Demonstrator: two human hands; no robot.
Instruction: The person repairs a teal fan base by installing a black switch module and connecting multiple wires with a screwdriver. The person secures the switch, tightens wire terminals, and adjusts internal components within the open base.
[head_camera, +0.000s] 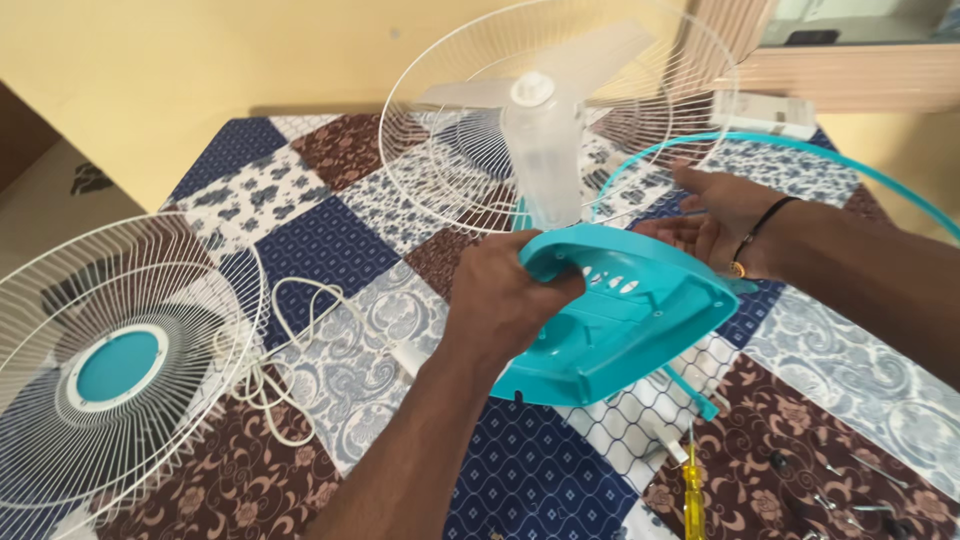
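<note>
Nearest the lens, the left hand (505, 300) comes up from the bottom edge, its fingers curled tight over the upper rim of a teal fan base (620, 320), which is tilted up off the patchwork cloth (330, 240) with its hollow underside toward the camera. Behind the base a white wire grille (440, 150) stands tilted, with the translucent white fan body (543, 150) rising in front of it. A second white grille (120, 365) with a teal centre disc lies flat at the left edge, a white power cord (290, 350) coiled beside it. On the far side of the base, the right hand (715, 215) is open, fingers spread and lying against a thin teal ring (800, 145) that arcs toward the right edge. A yellow-handled screwdriver (692, 495) lies on the cloth below the base.
</note>
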